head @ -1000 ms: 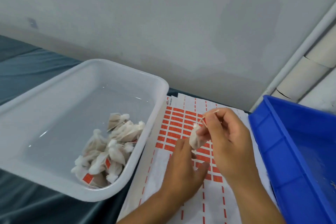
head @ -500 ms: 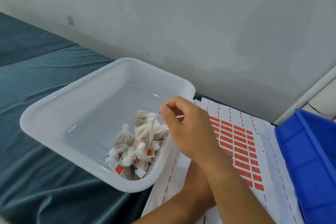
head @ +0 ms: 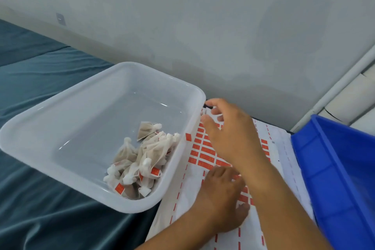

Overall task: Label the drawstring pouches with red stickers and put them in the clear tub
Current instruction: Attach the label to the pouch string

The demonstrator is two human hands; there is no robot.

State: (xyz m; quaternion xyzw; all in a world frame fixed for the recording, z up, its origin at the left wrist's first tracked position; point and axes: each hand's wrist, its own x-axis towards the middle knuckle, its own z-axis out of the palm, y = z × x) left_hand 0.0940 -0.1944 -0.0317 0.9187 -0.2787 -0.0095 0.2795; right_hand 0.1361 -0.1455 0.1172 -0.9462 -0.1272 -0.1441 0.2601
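A: Tub (head: 85, 111)?
B: Translucent white plastic, smooth, glossy glints on the floor.
A: Pouches (head: 142, 154)?
B: Thin off-white mesh cloth, matt, brownish fill showing through. Red stickers (head: 155, 172) on some, paper-looking, flat finish.
A: Sheet (head: 205, 154)?
B: White backing paper, slightly creased, matt red labels.
A: Bin (head: 334, 168)?
B: Blue plastic, smooth, mild sheen.
A: Surface underneath?
B: Teal cloth (head: 40, 87), soft, faint satin sheen, wrinkled. Wall (head: 203, 16) matt, painted.

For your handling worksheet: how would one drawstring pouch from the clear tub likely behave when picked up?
Probably floppy: the drawstring pouches slump crumpled against one another. Likely light, being thin gauzy fabric round a small filling. Unlikely to roll, as they lie flattened in the clear tub.
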